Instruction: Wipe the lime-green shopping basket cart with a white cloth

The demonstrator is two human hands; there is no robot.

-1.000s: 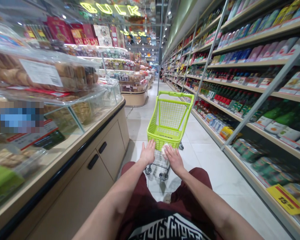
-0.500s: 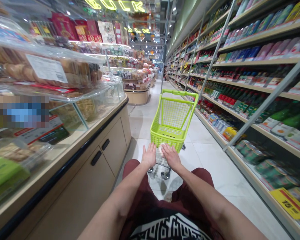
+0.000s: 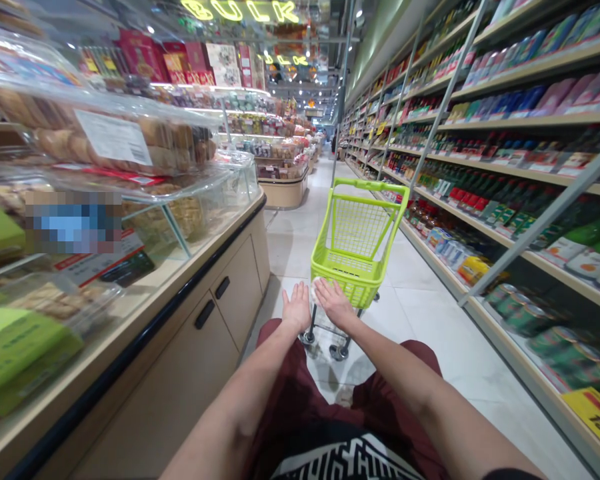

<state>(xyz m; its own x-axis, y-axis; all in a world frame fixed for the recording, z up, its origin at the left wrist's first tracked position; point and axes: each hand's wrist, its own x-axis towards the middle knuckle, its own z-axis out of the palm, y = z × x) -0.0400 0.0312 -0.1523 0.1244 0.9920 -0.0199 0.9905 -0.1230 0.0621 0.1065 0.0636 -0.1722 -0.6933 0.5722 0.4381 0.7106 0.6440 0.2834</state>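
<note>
A lime-green shopping cart (image 3: pixel 353 267) with a mesh basket and black wheels stands right in front of my knees. My right hand (image 3: pixel 334 303) lies against the near left corner of its basket, fingers flat over a small white wipe or tissue (image 3: pixel 316 283), mostly hidden beneath them. Beside that corner is my left hand (image 3: pixel 296 308), fingers stretched out and nothing in it. Whether its fingertips touch the basket I cannot tell.
To the left runs a wooden counter (image 3: pixel 180 387) with black drawer handles, topped by clear packs of baked goods (image 3: pixel 110 143). Tall shelves (image 3: pixel 525 173) of bottles and cans line the right side. Pale floor tiles (image 3: pixel 425 320) lie between them, and a yellow price sign (image 3: pixel 597 417) hangs low right.
My right hand has slid left with the white wipe, from the middle of the basket's near side to its left corner. The whole view has shifted slightly, so the surroundings appear further right.
</note>
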